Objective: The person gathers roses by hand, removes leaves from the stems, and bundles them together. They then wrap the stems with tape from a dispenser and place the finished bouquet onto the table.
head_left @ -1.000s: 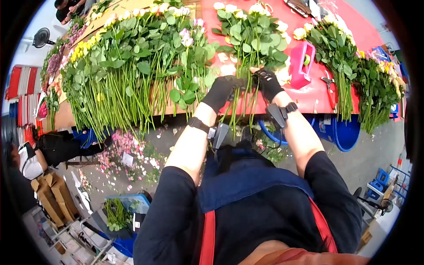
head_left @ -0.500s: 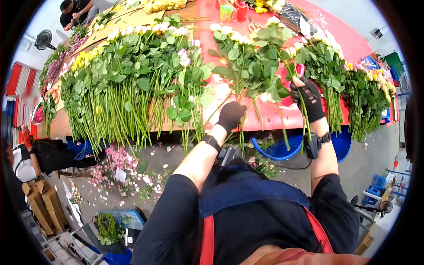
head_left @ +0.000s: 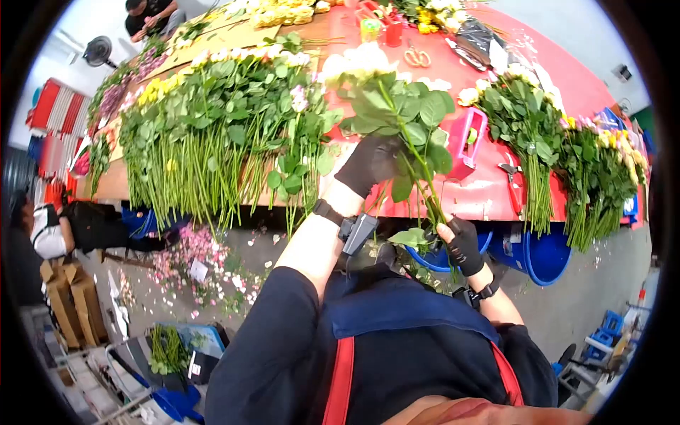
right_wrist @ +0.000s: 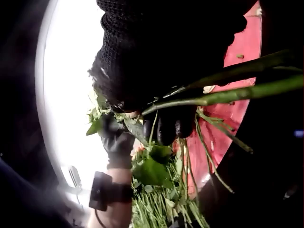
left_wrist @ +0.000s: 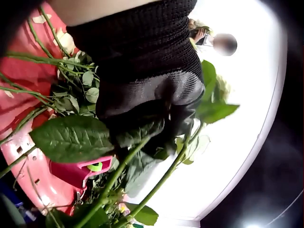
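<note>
In the head view, the black-gloved left hand grips leafy rose stems just below the blooms, which look washed out by glare. The left wrist view shows that hand curled round two green stems, with a large leaf beside it. Lower on the same stems, past the table's front edge, the gloved right hand pinches them, its bare thumb showing. Seen from the right wrist, the dark hand has the stems crossing under its palm and the other hand beyond.
A wide row of roses lies left; more bunches lie right on the red table. Nearby are a pink holder, red pruners and scissors. Blue buckets stand below. Another person is at far left.
The right hand has come down and inward from the right with the stems. The left hand has moved up from the table's edge and now grips them near the blooms.
</note>
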{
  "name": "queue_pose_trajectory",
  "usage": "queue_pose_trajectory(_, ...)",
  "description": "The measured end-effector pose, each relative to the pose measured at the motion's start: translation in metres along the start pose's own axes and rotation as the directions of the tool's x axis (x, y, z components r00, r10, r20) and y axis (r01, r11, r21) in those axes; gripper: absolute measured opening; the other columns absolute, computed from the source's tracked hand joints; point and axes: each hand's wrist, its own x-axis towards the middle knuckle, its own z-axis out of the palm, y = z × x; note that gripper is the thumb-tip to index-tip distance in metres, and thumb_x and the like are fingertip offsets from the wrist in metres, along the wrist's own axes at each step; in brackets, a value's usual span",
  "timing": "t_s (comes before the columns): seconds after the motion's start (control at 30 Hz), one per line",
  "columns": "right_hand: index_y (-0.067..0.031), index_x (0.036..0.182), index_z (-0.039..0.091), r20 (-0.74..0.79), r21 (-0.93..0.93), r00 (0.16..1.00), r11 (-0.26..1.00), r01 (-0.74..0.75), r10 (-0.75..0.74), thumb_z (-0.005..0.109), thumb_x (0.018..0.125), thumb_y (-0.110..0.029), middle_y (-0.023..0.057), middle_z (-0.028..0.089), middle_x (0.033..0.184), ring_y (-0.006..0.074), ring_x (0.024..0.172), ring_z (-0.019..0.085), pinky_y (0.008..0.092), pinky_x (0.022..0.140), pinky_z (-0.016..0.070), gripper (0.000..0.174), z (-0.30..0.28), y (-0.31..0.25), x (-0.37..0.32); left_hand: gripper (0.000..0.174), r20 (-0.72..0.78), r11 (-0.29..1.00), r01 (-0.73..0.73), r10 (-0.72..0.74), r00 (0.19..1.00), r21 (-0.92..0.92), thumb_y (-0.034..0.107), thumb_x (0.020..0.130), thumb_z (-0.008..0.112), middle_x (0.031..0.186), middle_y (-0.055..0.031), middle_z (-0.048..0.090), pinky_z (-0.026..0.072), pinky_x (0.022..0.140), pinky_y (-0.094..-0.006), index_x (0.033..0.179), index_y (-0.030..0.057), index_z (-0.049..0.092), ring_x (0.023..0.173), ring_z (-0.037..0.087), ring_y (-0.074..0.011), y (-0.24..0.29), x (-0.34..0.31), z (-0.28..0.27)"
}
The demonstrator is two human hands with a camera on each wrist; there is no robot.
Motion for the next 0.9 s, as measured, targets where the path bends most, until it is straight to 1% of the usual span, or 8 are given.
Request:
queue_pose_trajectory(0.07, -0.0009, 0.111, 0.063, -0.002, -0.102, 0.999, 0.994, 0.041, -0.041, 0.062, 0.087, -0.013, 0.0103, 0.062, 0.079, 0.0182, 0.072, 0.058, 0.0301, 0.068, 0.0461, 0.027, -0.001, 0.003, -0.004, 0.027, 0.117, -0.001, -0.122, 0.290, 0.950, 0.993, 0.010, 0.093, 0.052, 0.112, -0.0105, 0.061, 0.0507, 0.090, -0.0406, 0.119, 0.0036, 0.054, 0.101, 0.061, -0.0247, -0.008, -0.010, -0.055)
queue_pose_trajectory(0.2, -0.0004, 0.103, 0.063, -0.176, -0.078, 0.937, 0.953, 0.292, -0.302, 0.060, 0.086, -0.009, 0.0117, 0.062, 0.081, 0.0187, 0.072, 0.060, 0.0292, 0.070, 0.0467, 0.019, 0.008, 0.011, 0.005, 0.026, 0.157, -0.148, -0.097, 0.470, 0.869, 0.984, 0.015, 0.083, 0.062, 0.100, -0.0118, 0.066, 0.0514, 0.082, -0.0375, 0.108, 0.0071, 0.062, 0.092, 0.064, -0.0265, -0.031, -0.045, -0.019)
queue_pose_trajectory(0.27, -0.0016, 0.098, 0.065, -0.142, -0.082, 0.945, 0.955, 0.284, -0.294, 0.064, 0.083, -0.008, 0.0139, 0.064, 0.083, 0.0233, 0.073, 0.063, 0.0319, 0.069, 0.0489, 0.016, 0.013, 0.002, 0.010, 0.024, 0.288, -0.602, 0.032, 0.427, 0.857, 0.798, 0.025, 0.076, 0.064, 0.089, -0.0130, 0.068, 0.0514, 0.072, -0.0379, 0.093, 0.0099, 0.069, 0.081, 0.065, -0.0293, -0.036, -0.065, 0.001)
queue_pose_trajectory(0.43, -0.0015, 0.097, 0.065, -0.106, -0.145, 0.942, 0.942, 0.302, -0.318, 0.064, 0.081, -0.004, 0.0147, 0.064, 0.081, 0.0274, 0.070, 0.064, 0.0350, 0.064, 0.0491, 0.016, 0.035, -0.013, 0.011, 0.027, 0.039, -0.518, 0.248, 0.481, 0.876, 0.819, 0.020, 0.078, 0.065, 0.098, -0.0141, 0.067, 0.0515, 0.077, -0.0352, 0.101, 0.0077, 0.067, 0.087, 0.065, -0.0303, -0.040, -0.097, 0.015)
queue_pose_trajectory(0.6, 0.0003, 0.101, 0.064, -0.172, -0.114, 0.907, 0.923, 0.368, -0.383, 0.060, 0.085, -0.004, 0.0162, 0.066, 0.093, 0.0279, 0.078, 0.065, 0.0326, 0.071, 0.0501, 0.017, 0.066, -0.031, 0.022, 0.022, -0.023, -0.019, 0.051, 0.698, 0.716, 0.999, 0.013, 0.082, 0.064, 0.095, -0.0103, 0.069, 0.0533, 0.074, -0.0333, 0.101, 0.0026, 0.067, 0.080, 0.066, -0.0222, -0.026, -0.128, 0.017)
queue_pose_trajectory(0.67, 0.0007, 0.102, 0.064, -0.173, -0.145, 0.912, 0.925, 0.350, -0.372, 0.060, 0.086, -0.005, 0.0157, 0.065, 0.093, 0.0276, 0.078, 0.064, 0.0326, 0.071, 0.0500, 0.018, 0.083, -0.058, 0.032, 0.020, -0.604, 0.839, -0.144, 0.486, 0.631, 0.525, 0.011, 0.085, 0.063, 0.093, -0.0089, 0.068, 0.0537, 0.073, -0.0319, 0.101, -0.0002, 0.065, 0.078, 0.065, -0.0178, -0.022, -0.127, 0.020)
queue_pose_trajectory(0.8, 0.0025, 0.105, 0.064, -0.007, -0.187, 0.984, 0.967, 0.172, -0.176, 0.061, 0.088, -0.009, 0.0146, 0.065, 0.084, 0.0223, 0.070, 0.063, 0.0305, 0.066, 0.0485, 0.022, 0.130, -0.081, 0.038, 0.021, -0.349, 0.607, -0.152, 0.623, 0.700, 0.780, 0.007, 0.086, 0.063, 0.089, -0.0074, 0.065, 0.0540, 0.072, -0.0294, 0.103, -0.0040, 0.062, 0.080, 0.064, -0.0162, -0.002, -0.167, 0.005)
queue_pose_trajectory(0.9, 0.0016, 0.112, 0.062, 0.049, -0.052, 0.992, 0.992, 0.119, -0.116, 0.064, 0.087, -0.014, 0.0139, 0.065, 0.081, 0.0207, 0.066, 0.062, 0.0300, 0.063, 0.0481, 0.029, 0.183, -0.096, 0.034, 0.024, -0.488, 0.889, -0.197, 0.399, 0.777, 0.412, 0.015, 0.094, 0.054, 0.093, -0.0050, 0.065, 0.0517, 0.073, -0.0282, 0.110, -0.0012, 0.059, 0.082, 0.063, -0.0128, 0.043, -0.208, 0.021)
